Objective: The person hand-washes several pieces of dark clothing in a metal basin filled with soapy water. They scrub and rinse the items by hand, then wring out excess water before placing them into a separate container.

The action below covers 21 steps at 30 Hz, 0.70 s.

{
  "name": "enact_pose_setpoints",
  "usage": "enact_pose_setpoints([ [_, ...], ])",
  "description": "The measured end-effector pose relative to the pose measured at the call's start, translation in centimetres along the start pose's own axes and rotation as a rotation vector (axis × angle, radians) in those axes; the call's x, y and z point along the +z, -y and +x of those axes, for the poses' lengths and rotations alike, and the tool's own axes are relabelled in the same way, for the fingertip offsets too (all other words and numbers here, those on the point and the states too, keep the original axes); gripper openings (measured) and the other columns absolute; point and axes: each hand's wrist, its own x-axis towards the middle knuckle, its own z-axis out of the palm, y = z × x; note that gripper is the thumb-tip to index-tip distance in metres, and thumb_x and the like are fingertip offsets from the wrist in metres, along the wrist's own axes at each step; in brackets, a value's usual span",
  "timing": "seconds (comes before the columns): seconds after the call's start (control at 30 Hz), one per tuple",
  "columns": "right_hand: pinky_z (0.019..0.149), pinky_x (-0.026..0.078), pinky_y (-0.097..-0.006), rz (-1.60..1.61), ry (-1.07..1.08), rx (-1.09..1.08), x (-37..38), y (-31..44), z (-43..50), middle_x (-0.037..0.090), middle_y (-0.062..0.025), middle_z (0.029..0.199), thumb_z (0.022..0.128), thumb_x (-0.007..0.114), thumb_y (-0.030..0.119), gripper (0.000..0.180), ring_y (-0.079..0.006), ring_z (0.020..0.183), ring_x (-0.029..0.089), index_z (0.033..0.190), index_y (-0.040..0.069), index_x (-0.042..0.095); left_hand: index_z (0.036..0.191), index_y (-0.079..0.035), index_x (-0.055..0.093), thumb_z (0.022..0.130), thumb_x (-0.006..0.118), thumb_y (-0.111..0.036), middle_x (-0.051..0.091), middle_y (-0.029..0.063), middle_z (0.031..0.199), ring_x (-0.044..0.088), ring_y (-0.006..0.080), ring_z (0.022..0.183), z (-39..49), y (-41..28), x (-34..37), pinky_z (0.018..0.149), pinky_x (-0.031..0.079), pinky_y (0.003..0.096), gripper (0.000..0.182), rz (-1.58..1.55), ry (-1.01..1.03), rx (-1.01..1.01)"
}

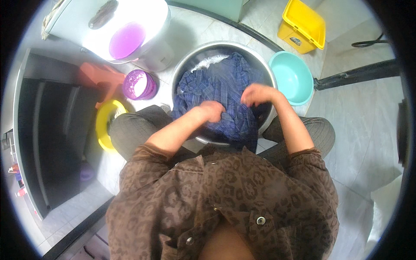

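A large round metal basin (272, 76) stands between my knees. Blue plaid fabric (208, 87) fills much of it, heaped and wrinkled, with white suds (211, 61) behind it and one edge hanging over the near rim. My left hand (213, 111) is closed on a fold of the fabric at the near middle of the heap. To the right, my right hand (255, 95) is at the fabric's right side, fingers bent and blurred; whether it grips the fabric does not show.
Right of the basin are a turquoise plastic basin (292, 78) and a yellow plastic bin (302, 42). On the left stand a purple bucket (151, 86), a yellow basin (101, 130) and a white toilet-like fixture bearing a purple disc (127, 40). A black frame strip (260, 37) crosses the tiled floor behind.
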Motion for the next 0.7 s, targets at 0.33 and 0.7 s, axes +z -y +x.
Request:
enact_pose_setpoints([
  [0.33, 0.097, 0.046, -0.0371, 0.484, -0.696, 0.011, 2.1, -4.1, 12.8, 0.063, -0.0193, 0.12, 0.082, 0.068, 0.023, 0.048, -0.0282, 0.11, 0.06, 0.12, -0.005, 0.059, 0.133, -0.006, 0.058, 0.081, 0.07, -0.031, 0.057, 0.017, 0.133, 0.062, 0.0271, 0.112, 1.8, 1.5, 0.3, 0.096, 0.048, 0.0386, 0.059, -0.39, 0.497, 0.201],
  [0.7, 0.094, 0.049, -0.0391, -0.135, -0.061, -0.634, 12.5, 6.4, 1.3, 0.066, -0.021, 0.114, 0.078, 0.065, 0.013, 0.045, -0.0313, 0.106, 0.065, 0.121, 0.0, 0.062, 0.133, -0.002, 0.053, 0.094, 0.059, -0.044, 0.054, 0.017, 0.135, 0.051, 0.0283, 0.122, 1.9, 6.9, -4.2, 0.1, 0.042, 0.0452, 0.058, -1.876, -0.153, -0.148],
])
